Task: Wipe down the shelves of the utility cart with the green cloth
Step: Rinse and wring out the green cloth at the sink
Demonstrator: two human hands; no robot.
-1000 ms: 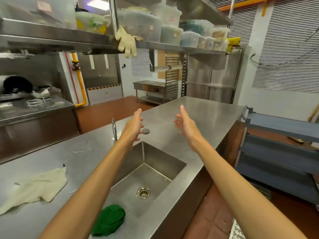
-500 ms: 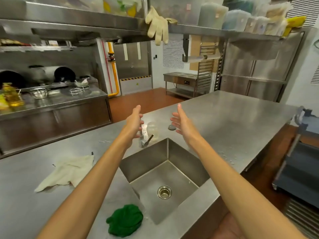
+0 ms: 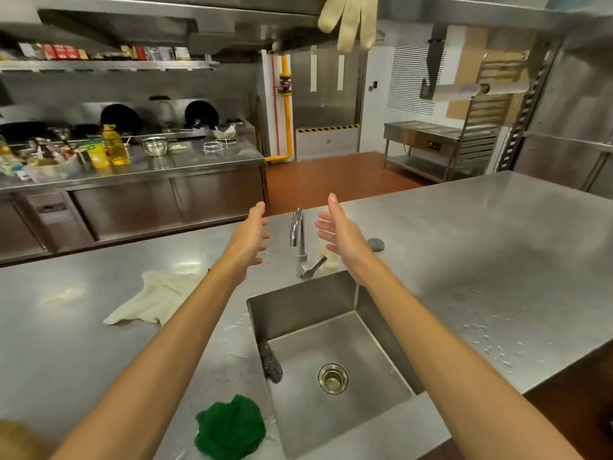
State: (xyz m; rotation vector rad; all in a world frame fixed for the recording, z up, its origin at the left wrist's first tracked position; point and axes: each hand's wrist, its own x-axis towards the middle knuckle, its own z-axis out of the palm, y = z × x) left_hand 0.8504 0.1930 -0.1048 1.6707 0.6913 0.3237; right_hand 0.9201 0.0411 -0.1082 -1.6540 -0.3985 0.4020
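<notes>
Green cloth (image 3: 231, 430) lying bunched at counter's (image 3: 497, 247) near edge, beside sink (image 3: 300, 298); we're holding left hand (image 3: 250, 239) and right hand (image 3: 338, 232) empty, fingers spread.

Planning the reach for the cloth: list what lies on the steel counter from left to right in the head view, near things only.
White cloth → green cloth → dark scrubber against the sink's left wall → sink drain → round sink plug on the counter behind the sink.
</notes>
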